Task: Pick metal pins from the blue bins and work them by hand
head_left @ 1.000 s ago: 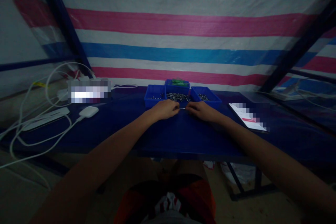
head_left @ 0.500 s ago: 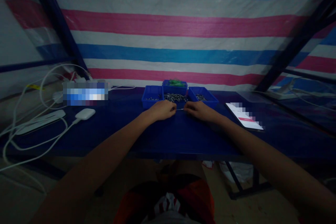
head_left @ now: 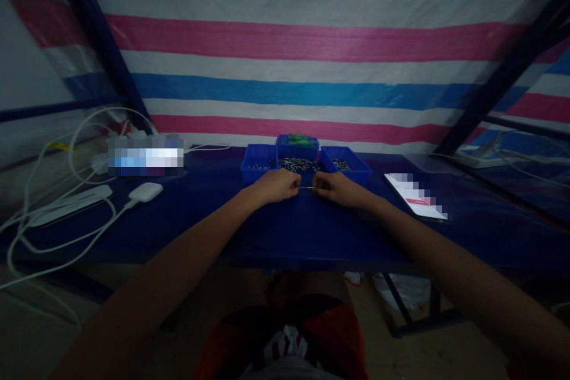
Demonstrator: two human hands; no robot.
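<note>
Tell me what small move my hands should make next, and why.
Perhaps ease your right hand slightly toward your left hand: a thin, light piece spans the gap between them, each hand pinching at one end, and nothing else shows in that gap. Whether it is one part or two is too small to tell.

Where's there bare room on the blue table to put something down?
The table is bare between its front edge and the left hand and right hand. Another patch lies between the white case and left forearm. It's crowded at the far left with white cables, and beyond the hands with blue trays.
</note>
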